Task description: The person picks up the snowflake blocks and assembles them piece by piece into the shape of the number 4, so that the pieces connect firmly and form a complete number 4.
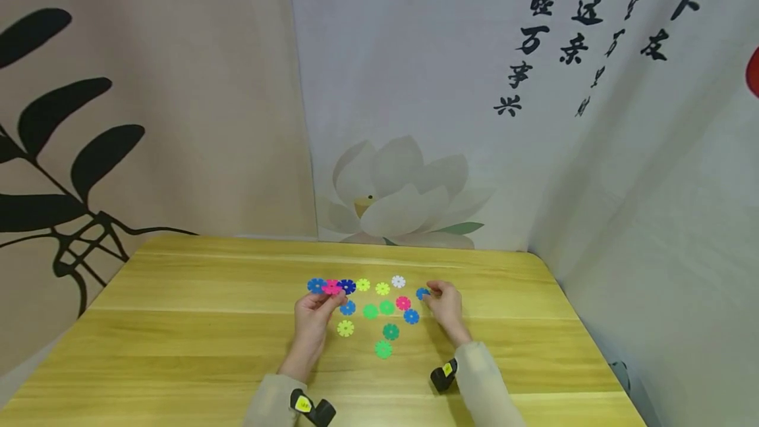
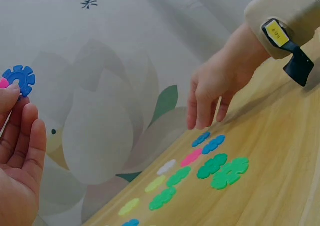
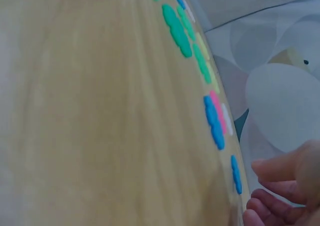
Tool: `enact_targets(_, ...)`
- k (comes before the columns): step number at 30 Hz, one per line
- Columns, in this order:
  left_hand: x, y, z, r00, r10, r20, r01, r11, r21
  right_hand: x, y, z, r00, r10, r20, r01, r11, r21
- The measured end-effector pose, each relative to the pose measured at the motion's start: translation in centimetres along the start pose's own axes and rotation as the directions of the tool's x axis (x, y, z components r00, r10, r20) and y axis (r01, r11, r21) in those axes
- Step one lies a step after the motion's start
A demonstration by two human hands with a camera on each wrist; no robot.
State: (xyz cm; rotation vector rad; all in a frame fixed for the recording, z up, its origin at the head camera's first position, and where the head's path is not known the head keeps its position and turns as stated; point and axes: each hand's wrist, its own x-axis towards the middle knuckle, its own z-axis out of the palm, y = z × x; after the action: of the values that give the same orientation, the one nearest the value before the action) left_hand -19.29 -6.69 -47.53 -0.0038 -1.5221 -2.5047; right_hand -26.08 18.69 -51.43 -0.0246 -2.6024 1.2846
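Note:
My left hand (image 1: 312, 327) pinches a short row of notched plastic snowflake discs between thumb and fingers, held up above the table. A pink disc (image 1: 331, 287) sits in the middle of that row, with a blue disc (image 1: 316, 285) on its left and a dark blue disc (image 1: 346, 286) on its right. My right hand (image 1: 446, 306) reaches down at the right of the loose discs, its fingers loosely bent. Its fingertips are right by a loose blue disc (image 3: 236, 175) lying on the table, and nothing shows between them.
Loose discs lie flat on the wooden table (image 1: 178, 348) between the hands: a white disc (image 1: 398, 281), a pink one (image 1: 403, 303), several yellow, green and blue ones. The nearest is a light green disc (image 1: 383, 349). A printed curtain (image 1: 415, 84) hangs behind the table.

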Motion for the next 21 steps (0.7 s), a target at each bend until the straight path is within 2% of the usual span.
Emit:
enact_targets(4,-0.1,0.2,-0.1,1.0,-0.004,-0.009,0.005,0.999,0.048,0.3,0.3,0.1,0.999,0.017,0.038,-0.016,0.999,-0.032)
enact_targets(9,-0.2,0.4,0.0,1.0,-0.009,-0.009,0.009,0.998,0.065,0.6,0.5,0.1,0.996,-0.02,0.087,0.03,0.993,-0.115)
enact_targets(13,-0.1,0.4,0.0,1.0,-0.002,-0.011,0.003,0.997,0.071,0.8,0.6,0.1,0.993,-0.042,0.108,0.057,0.989,-0.137)
enact_targets(21,0.0,0.2,0.0,1.0,0.017,-0.003,-0.017,0.999,0.048,1.9,0.2,-0.5,0.98,0.059,0.192,-0.025,0.984,-0.176)
